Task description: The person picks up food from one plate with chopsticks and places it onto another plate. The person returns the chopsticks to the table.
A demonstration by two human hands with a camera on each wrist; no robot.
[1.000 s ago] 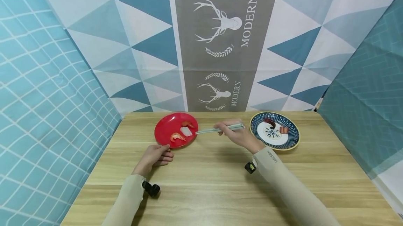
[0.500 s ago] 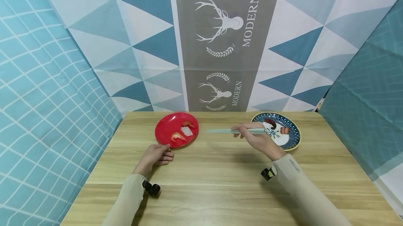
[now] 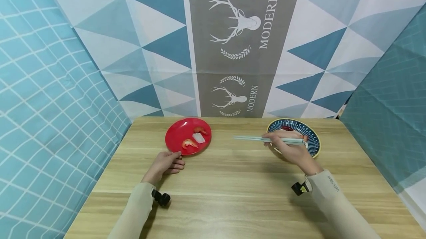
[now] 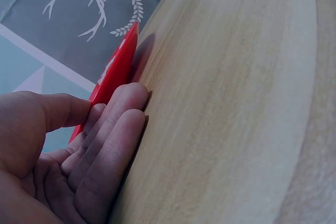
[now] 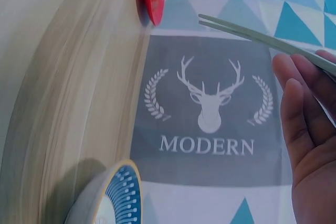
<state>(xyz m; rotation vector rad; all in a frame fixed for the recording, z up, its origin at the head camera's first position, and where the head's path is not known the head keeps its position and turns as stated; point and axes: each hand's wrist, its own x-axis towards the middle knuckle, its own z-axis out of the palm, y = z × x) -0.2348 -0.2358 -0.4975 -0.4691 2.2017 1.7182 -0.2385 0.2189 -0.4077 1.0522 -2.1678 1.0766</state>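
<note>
My left hand [image 3: 165, 163] pinches the near rim of a red plate [image 3: 173, 135] between thumb and fingers; the left wrist view shows the thumb on the edge of the plate [image 4: 119, 65]. On it lie a shrimp [image 3: 189, 143], another orange shrimp-like piece [image 3: 200, 130] and a white piece [image 3: 199, 138] of unclear kind. My right hand [image 3: 290, 150] holds pale green chopsticks [image 3: 247, 138], whose tips point left over the table, with nothing seen between them. Behind that hand is a blue-patterned plate [image 3: 314, 144], partly hidden, with a dark red piece [image 3: 284, 128] and a reddish-brown piece on it.
Both plates stand near the back edge of a wooden table [image 3: 219, 194]. A printed cloth with deer heads [image 3: 237, 22] hangs behind it. A blue checked cloth [image 3: 40, 102] closes the left side, a teal one [image 3: 389, 102] the right.
My right hand has moved right with the chopsticks, from beside the red plate to over the blue-patterned plate. The left hand keeps its place on the red plate.
</note>
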